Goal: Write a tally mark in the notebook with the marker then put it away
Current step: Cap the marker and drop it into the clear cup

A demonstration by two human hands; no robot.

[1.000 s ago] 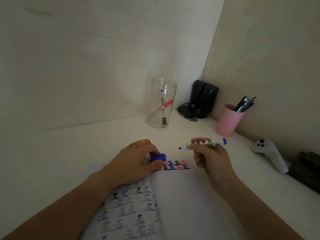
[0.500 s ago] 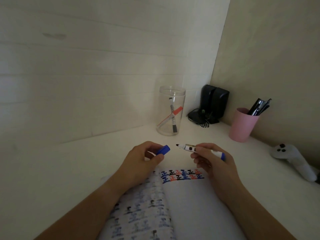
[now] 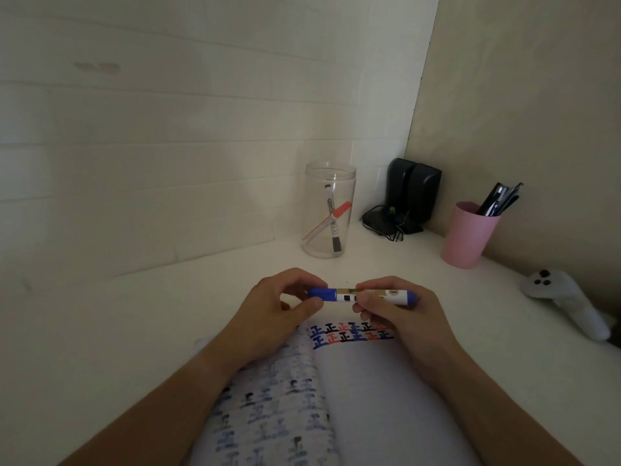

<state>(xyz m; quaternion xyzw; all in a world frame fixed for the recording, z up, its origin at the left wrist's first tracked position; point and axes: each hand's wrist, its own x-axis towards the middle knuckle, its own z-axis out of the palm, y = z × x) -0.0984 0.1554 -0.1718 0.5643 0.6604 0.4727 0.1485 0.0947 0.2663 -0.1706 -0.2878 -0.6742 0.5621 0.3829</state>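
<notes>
Marker (image 3: 361, 295) being held level above notebook (image 3: 363, 391): blue cap (image 3: 322, 293) being pinched by left hand (image 3: 279, 314), barrel being gripped by right hand (image 3: 396, 314).

White desk (image 3: 168, 317) — notebook (image 3: 363, 398), jar (image 3: 331, 230), cup (image 3: 467, 237)

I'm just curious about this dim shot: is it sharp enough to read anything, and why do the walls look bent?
Head view: dim and grainy, no glare. The marker and notebook tallies read clearly; the nearer page is blurred. The wide lens bows the wall lines.
</notes>
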